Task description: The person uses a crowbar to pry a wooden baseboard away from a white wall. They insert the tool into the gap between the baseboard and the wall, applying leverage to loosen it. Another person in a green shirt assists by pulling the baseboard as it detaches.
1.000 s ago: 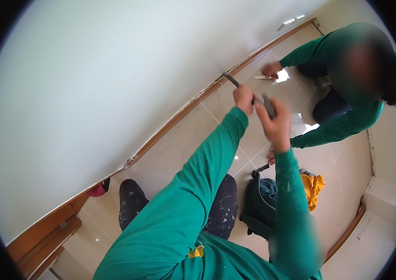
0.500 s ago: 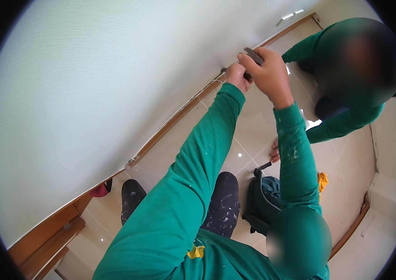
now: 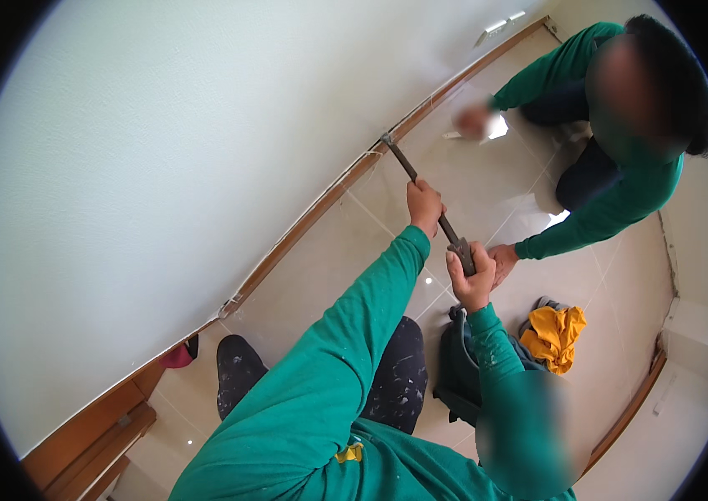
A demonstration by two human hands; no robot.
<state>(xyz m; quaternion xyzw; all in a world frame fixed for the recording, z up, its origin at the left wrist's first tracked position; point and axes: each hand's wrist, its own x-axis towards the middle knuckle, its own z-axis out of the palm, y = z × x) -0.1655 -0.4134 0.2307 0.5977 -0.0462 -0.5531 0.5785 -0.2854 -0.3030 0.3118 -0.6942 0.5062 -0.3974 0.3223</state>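
Bar (image 3: 401,159), long and dark, slants toward 11 o'clock, its far end at the wooden skirting (image 3: 312,220). The left hand (image 3: 426,205) has its fingers clamped round the shaft; at 5 o'clock from it, the right hand (image 3: 474,280) grips a dark block (image 3: 463,253) by the near end, contact unclear. The step looks like working the bar at the skirting; the next move calls for steady alignment.

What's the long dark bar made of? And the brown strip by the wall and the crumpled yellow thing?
The long dark bar is probably dull metal: straight, thin and dark grey. The brown strip looks like smooth wood, from its warm colour, though no grain shows. The yellow thing seems to be matte cloth: it lies in soft, loose folds.
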